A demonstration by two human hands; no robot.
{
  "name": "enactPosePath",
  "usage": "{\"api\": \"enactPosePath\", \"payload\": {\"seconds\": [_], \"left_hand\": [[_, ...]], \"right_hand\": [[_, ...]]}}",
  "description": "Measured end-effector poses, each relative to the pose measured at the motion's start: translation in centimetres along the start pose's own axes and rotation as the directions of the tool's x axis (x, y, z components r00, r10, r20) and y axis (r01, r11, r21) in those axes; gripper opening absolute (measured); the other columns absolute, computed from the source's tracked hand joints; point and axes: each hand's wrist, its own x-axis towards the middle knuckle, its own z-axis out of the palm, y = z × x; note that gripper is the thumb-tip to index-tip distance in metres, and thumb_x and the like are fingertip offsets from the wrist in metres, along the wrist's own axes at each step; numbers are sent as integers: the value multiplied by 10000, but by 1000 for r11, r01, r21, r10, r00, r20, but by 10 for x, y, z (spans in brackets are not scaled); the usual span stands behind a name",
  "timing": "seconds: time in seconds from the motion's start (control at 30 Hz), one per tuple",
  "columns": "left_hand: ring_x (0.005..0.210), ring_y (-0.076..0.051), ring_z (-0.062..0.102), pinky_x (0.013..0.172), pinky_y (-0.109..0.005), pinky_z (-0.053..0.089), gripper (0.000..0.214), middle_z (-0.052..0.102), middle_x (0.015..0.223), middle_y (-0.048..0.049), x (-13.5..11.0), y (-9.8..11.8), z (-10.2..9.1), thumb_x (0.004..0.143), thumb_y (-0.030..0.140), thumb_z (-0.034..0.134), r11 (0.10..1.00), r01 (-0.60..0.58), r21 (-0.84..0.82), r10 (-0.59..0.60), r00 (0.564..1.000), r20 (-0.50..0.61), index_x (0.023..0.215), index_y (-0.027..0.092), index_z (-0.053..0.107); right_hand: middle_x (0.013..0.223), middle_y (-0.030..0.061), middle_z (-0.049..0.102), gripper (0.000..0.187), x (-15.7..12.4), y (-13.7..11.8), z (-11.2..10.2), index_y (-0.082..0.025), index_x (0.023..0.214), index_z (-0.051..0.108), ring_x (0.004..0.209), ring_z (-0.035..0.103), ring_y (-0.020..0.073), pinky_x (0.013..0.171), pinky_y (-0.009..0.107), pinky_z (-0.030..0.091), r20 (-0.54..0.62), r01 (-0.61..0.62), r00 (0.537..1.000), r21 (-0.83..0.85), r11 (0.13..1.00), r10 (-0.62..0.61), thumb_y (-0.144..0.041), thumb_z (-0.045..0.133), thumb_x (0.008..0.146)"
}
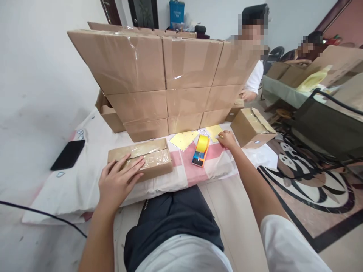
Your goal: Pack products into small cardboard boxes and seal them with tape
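Note:
My left hand (120, 177) lies on top of a small cardboard box (155, 166) with its fingers spread. Clear tape shines along the seam of that box. My right hand (227, 139) is at the edge of a yellow sheet (214, 132), fingers bent together around something small and pale that I cannot make out. A second yellow sheet (183, 140) with small dots lies to its left. Between my hands rests an orange and blue tape dispenser (199, 155) with a yellow roll. Beside my right hand stands another taped box (246, 130) with a small label on its side.
Stacked cardboard boxes (187, 68) form a wall in front of me. A black phone-like slab (68, 155) lies on the cloth (93, 189) at the left. Behind the stack a person (255, 75) is at work. A dark chair (320, 124) stands at the right.

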Motion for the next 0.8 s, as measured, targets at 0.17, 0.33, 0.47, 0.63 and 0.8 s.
{"api": "enactPosePath", "payload": {"seconds": [0.17,0.33,0.47,0.63,0.8], "left_hand": [[1371,-312,574,1092,-491,379,533,690,1357,37,0,0,0,943,308,669,1000,9,-3,-9,1000,-10,1453,415,553],[1394,-321,552,1178,-523,333,522,714,1333,14,-1,-5,1,909,335,704,994,41,-103,-37,999,36,1412,425,597],[1547,-397,301,1268,-662,23,485,619,1467,-30,-10,-6,8,804,409,812,969,201,-147,-211,976,-54,1275,385,698],[1435,-361,457,1206,-568,343,705,529,1479,-163,-35,-15,13,806,550,748,591,566,-574,-780,583,-227,1387,196,567],[1221,-286,601,1141,-473,441,641,617,1290,-81,-18,0,-12,737,510,811,492,458,-741,-810,552,-197,1278,216,631]], "right_hand": [[906,82,697,103,-25,-29,-15,-179,756,665,858,570,212,845,343,457,-107,32,994,113,993,-20,-211,610,838],[848,37,705,106,-125,-129,12,-197,863,705,737,604,179,719,306,487,-274,207,959,489,847,-75,-268,627,873],[840,48,686,205,-170,-204,72,-189,854,744,788,620,191,778,322,511,-12,170,978,626,761,-208,-92,570,804],[1064,65,568,603,-207,-237,113,-180,1259,704,982,592,189,859,313,529,119,163,887,824,542,-447,-33,534,699],[1085,59,490,881,-258,-234,55,-239,1584,409,967,544,182,840,309,540,-26,233,918,843,485,-397,-74,582,736]]}}
